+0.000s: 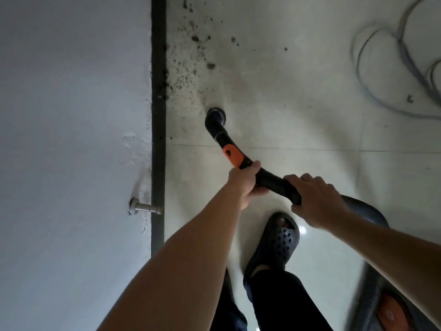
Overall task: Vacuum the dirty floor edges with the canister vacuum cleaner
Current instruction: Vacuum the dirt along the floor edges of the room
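Gripping the black wand (241, 161) w/ both hands, left hand (245, 185) ahead, right hand (319, 201) behind (for steering), nozzle (216, 115) at frame center, just below dirt (186, 68) along the baseboard (158, 139).

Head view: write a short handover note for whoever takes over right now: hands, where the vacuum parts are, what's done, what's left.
Left hand grips the black wand just behind its orange collar; right hand grips the wand's rear end.
Nozzle is down on the tile floor, slightly out from the dark baseboard. Grey hose trails at lower right.
Done: tiles between nozzle and feet look free of crumbs.
Left: dark debris ahead of the nozzle, thickest along the baseboard.
Loose cable lies to the right.
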Demonstrator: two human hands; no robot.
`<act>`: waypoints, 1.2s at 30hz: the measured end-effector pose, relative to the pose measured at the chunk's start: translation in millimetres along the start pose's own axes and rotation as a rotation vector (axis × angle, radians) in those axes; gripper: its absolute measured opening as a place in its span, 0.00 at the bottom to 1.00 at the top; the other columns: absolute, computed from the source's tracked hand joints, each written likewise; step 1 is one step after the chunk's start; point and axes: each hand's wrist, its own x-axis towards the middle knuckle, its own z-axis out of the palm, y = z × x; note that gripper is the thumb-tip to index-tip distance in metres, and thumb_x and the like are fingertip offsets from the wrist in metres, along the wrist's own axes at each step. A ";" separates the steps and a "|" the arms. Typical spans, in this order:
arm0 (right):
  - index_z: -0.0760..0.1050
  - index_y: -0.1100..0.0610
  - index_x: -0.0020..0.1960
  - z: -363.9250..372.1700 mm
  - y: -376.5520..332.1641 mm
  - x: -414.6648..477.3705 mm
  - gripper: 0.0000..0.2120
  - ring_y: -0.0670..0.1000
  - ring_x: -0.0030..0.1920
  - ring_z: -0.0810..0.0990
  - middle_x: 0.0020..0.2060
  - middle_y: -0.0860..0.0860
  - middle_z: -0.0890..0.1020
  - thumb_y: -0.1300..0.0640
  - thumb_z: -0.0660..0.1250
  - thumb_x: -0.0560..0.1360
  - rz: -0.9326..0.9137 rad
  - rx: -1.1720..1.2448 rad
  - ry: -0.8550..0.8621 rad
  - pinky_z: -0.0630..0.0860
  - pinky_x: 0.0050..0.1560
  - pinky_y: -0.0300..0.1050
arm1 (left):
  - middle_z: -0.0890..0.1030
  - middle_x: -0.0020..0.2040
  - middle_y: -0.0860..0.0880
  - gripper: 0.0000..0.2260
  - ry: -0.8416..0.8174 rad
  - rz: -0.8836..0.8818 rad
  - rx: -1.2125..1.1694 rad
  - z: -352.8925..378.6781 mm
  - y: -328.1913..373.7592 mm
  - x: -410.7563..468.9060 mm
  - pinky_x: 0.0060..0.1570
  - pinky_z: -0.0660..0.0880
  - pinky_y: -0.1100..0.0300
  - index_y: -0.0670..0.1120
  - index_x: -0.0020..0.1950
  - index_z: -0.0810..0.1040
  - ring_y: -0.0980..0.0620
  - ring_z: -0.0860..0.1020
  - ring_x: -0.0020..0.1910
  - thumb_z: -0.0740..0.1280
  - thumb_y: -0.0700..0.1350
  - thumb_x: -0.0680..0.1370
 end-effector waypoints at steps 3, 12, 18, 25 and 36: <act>0.62 0.46 0.71 -0.3 -10.2 6.5 0.29 0.56 0.54 0.74 0.54 0.51 0.74 0.52 0.68 0.73 0.025 0.089 -0.004 0.71 0.53 0.51 | 0.80 0.53 0.38 0.17 0.028 0.012 0.030 0.7 18.6 0.2 0.39 0.83 0.52 0.37 0.61 0.71 0.43 0.82 0.43 0.67 0.47 0.78; 0.60 0.44 0.72 1.2 -35.3 -2.4 0.28 0.55 0.56 0.73 0.57 0.49 0.74 0.54 0.64 0.74 -0.190 -0.079 -0.062 0.70 0.53 0.50 | 0.79 0.52 0.37 0.14 0.117 -0.140 -0.230 -44.0 -15.7 -23.6 0.33 0.82 0.53 0.34 0.59 0.71 0.40 0.81 0.47 0.67 0.42 0.79; 0.62 0.46 0.70 -13.0 -71.1 52.8 0.25 0.57 0.57 0.73 0.57 0.52 0.74 0.55 0.65 0.75 -0.199 -0.118 0.033 0.69 0.54 0.52 | 0.77 0.58 0.36 0.17 0.193 0.003 -0.222 -68.7 33.8 -1.7 0.27 0.80 0.57 0.35 0.63 0.70 0.40 0.79 0.47 0.67 0.42 0.79; 0.61 0.46 0.71 2.0 -86.0 25.1 0.28 0.57 0.56 0.73 0.57 0.52 0.74 0.54 0.67 0.74 -0.203 -0.140 -0.010 0.70 0.55 0.52 | 0.78 0.58 0.35 0.17 0.205 -0.092 -0.253 -88.5 7.8 -4.7 0.27 0.79 0.58 0.36 0.64 0.69 0.38 0.81 0.49 0.68 0.42 0.78; 0.61 0.48 0.71 -75.0 -86.1 108.4 0.27 0.59 0.57 0.73 0.58 0.54 0.73 0.53 0.66 0.75 -0.122 -0.107 0.072 0.70 0.54 0.53 | 0.78 0.60 0.37 0.18 0.129 0.139 -0.216 -65.2 123.9 22.0 0.26 0.80 0.57 0.36 0.65 0.69 0.42 0.81 0.47 0.67 0.42 0.79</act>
